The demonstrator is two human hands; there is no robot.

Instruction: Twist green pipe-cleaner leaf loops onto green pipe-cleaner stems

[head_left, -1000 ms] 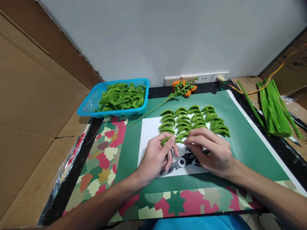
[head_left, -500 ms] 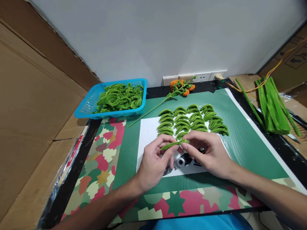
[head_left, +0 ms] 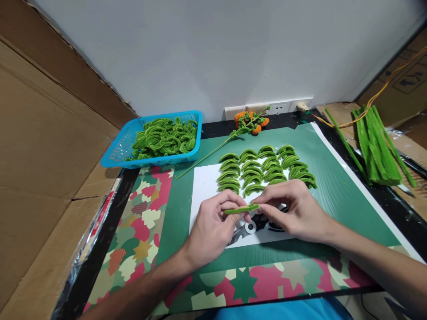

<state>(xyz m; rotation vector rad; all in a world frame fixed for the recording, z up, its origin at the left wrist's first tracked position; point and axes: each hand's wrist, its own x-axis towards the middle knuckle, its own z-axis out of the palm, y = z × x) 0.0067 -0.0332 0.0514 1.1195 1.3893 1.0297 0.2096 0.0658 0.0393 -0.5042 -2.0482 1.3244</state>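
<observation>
A short green pipe-cleaner leaf (head_left: 238, 210) is pinched between my two hands above a white sheet (head_left: 203, 195). My left hand (head_left: 215, 224) grips its left part between thumb and fingers. At its right end, my right hand (head_left: 295, 211) pinches the tip. Just beyond my fingers, curved green pipe-cleaner leaves (head_left: 251, 172) lie in several columns on the sheet and the green mat. Under my hands are black-handled scissors (head_left: 250, 227), partly covered by the right hand.
A blue basket (head_left: 151, 162) of green pipe-cleaner pieces stands at the back left. An orange-and-green pipe-cleaner flower stem (head_left: 248, 124) lies near the wall sockets (head_left: 280, 108). A bundle of green pipe cleaners (head_left: 376, 151) rests at the right beside yellow wires (head_left: 370, 104).
The leaf has turned flatter, and my right hand's fingers have shifted slightly off its end. More of the scissors shows. The whole view has moved a little.
</observation>
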